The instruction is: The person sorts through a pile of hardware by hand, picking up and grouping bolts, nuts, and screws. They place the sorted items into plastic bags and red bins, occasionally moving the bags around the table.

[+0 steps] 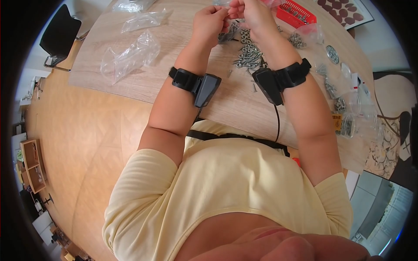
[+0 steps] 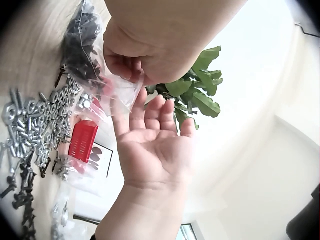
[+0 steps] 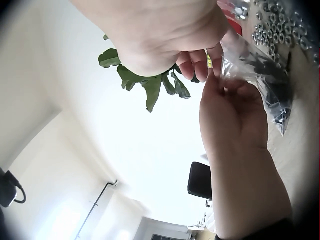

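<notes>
Left hand [image 1: 208, 25] and right hand [image 1: 260, 21] pinch the edge of a clear plastic bag of dark pieces [image 3: 274, 82], left of the red slotted plastic basket [image 2: 82, 140] — gentle, even tension should suit it.

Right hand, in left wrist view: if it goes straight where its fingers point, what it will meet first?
Probably the left hand, just past the fingertips of the right hand, with the clear bag it pinches close by; depth is unclear.
</notes>
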Motion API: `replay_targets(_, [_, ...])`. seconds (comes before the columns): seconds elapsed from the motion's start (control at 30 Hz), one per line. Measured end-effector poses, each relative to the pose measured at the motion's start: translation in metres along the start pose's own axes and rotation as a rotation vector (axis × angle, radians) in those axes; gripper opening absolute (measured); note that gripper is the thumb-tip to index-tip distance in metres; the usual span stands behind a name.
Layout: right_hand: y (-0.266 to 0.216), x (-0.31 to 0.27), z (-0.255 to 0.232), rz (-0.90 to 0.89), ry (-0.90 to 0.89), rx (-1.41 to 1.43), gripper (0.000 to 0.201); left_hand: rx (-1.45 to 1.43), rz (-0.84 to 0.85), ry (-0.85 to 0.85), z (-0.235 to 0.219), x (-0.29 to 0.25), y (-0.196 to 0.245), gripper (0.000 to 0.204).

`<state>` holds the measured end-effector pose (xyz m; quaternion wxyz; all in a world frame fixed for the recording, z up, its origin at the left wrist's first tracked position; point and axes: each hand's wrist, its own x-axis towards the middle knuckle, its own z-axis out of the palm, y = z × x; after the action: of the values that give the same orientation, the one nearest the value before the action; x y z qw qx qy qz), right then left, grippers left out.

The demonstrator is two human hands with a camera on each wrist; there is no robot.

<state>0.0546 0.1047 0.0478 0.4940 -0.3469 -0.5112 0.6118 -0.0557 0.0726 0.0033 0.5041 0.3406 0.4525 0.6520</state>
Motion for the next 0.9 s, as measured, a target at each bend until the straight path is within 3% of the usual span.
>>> replay_targets(0.03, [-0.002, -0.001, -0.002, -0.073, 0.022, -0.125, 0.044, -0.016, -0.070, -0.011, 0.000, 0.000, 0.002, 0.008])
replay_targets(0.1, [-0.010, -0.009, -0.005, -0.145, 0.043, -0.251, 0.045, 0.038, -0.031, 0.031, 0.003, -0.004, 0.006, 0.010])
replay_targets(0.17, [-0.016, -0.018, -0.012, -0.521, 0.138, -0.543, 0.044, 0.090, 0.008, 0.075, 0.003, -0.003, 0.006, 0.014])
replay_targets(0.2, [-0.013, -0.015, -0.022, -0.520, 0.137, -0.544, 0.044, 0.048, 0.092, 0.141, 0.003, 0.003, 0.004, 0.014])
replay_targets(0.27, [-0.001, -0.011, -0.040, -0.401, 0.028, -0.914, 0.017, 0.007, 0.175, 0.206, 0.003, 0.005, 0.003, 0.013])
replay_targets(0.3, [0.006, -0.012, -0.043, -0.401, 0.030, -0.914, 0.017, 0.001, 0.239, 0.229, 0.003, 0.004, 0.005, 0.013])
replay_targets(0.37, [0.016, -0.017, -0.046, -0.260, -0.178, -1.369, 0.016, -0.004, 0.303, 0.249, 0.002, 0.003, 0.006, 0.014])
replay_targets(0.43, [0.025, -0.025, -0.045, -0.279, -0.204, -1.431, 0.015, 0.077, 0.429, 0.272, 0.001, 0.005, 0.003, 0.013])
replay_targets(0.57, [0.037, -0.033, -0.042, -0.407, -0.209, -1.597, 0.014, 0.112, 0.473, 0.305, 0.005, 0.001, 0.004, 0.012])
replay_targets(0.7, [0.043, -0.026, -0.044, -0.319, -0.288, -1.582, 0.013, 0.164, 0.515, 0.274, 0.010, -0.002, 0.004, 0.010])
replay_targets(0.77, [0.048, -0.023, -0.052, -0.438, -0.315, -1.632, 0.016, 0.183, 0.506, 0.252, 0.012, -0.003, 0.004, 0.010])
replay_targets(0.8, [0.036, -0.025, -0.055, -0.437, -0.312, -1.631, 0.016, 0.149, 0.474, 0.163, 0.011, -0.003, 0.002, 0.009])
replay_targets(0.87, [0.003, -0.031, -0.072, -0.126, -0.262, -1.156, 0.020, 0.116, 0.436, 0.075, 0.012, -0.005, 0.000, 0.009])
replay_targets(0.9, [-0.006, -0.036, -0.086, -0.041, -0.250, -0.817, 0.020, 0.269, 0.491, 0.084, 0.015, -0.010, 0.002, 0.007])
